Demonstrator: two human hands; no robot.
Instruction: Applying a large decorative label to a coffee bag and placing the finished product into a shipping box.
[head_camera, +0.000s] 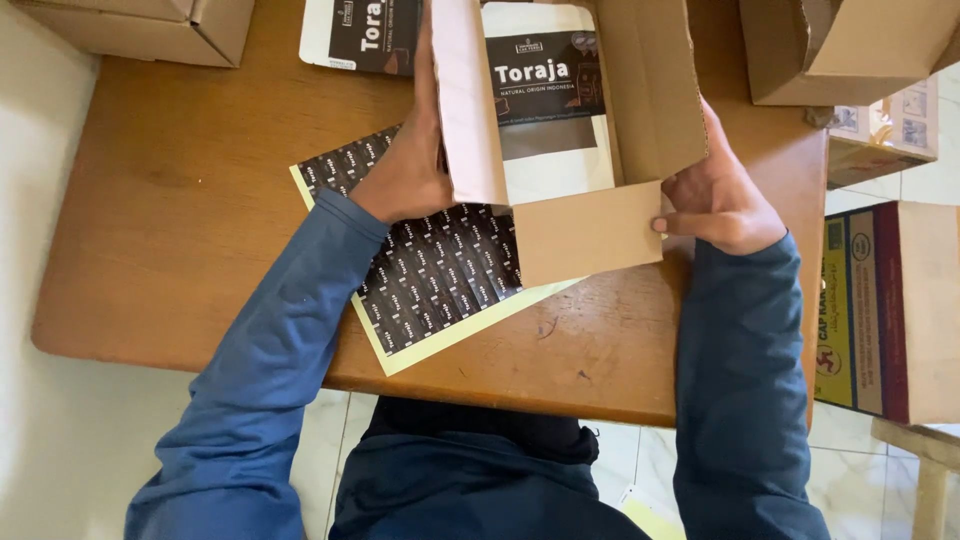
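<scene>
Centre frame, both hands grip an open cardboard box (585, 225): left hand (408, 172) fingers pressed flat on its side flap, right hand (718, 195) fingers pinching the opposite wall, a white pouch (555, 150) inside.

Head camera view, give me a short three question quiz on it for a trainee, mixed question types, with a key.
1. True or false: the open cardboard box on the wooden table has a white pouch with a dark label lying inside it.
2. Which hand presses the pale flap of the box? A) left hand B) right hand C) neither
3. Fill in: the dark patterned sticker sheet lies partly ____ the box.

Key:
1. True.
2. A; the right hand grips the opposite side wall.
3. Under.
</scene>
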